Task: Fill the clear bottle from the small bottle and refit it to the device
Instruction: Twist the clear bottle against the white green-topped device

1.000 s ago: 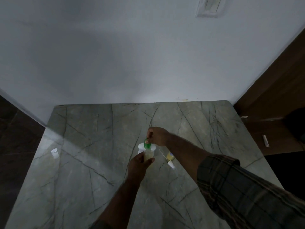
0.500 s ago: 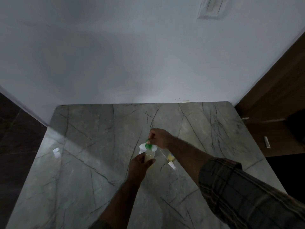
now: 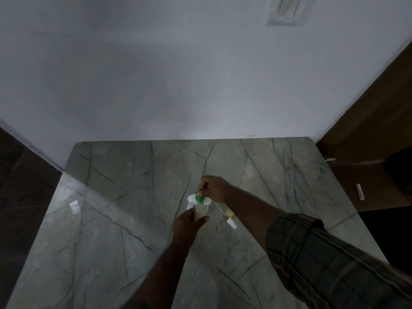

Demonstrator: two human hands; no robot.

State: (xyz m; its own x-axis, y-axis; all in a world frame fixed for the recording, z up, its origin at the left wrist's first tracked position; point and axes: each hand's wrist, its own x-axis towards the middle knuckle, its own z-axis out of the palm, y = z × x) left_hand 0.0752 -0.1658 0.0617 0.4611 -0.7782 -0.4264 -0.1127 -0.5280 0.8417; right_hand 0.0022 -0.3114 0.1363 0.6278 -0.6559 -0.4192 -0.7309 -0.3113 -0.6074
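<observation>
My left hand [image 3: 186, 225] is wrapped around a clear bottle [image 3: 200, 212] that holds pale yellowish liquid, upright just above the marble table [image 3: 111, 219]. My right hand [image 3: 214, 186] pinches a small green bottle [image 3: 199, 195] tipped over the clear bottle's mouth. A white device [image 3: 192, 200] stands right behind the two bottles, partly hidden by them. Beside it, under my right forearm, lie a thin white stick [image 3: 219, 208], a white cap [image 3: 231, 224] and a small yellowish piece [image 3: 229, 212].
The table butts against a white wall [image 3: 178, 85]. A scrap of white paper [image 3: 74, 204] lies near the table's left edge. Dark floor lies to the left, and a brown wooden surface [image 3: 367, 186] with a small white object [image 3: 360, 191] to the right.
Both hands and the bottles stay almost in place; only the view shifts slightly. The green bottle remains tipped over the clear bottle.
</observation>
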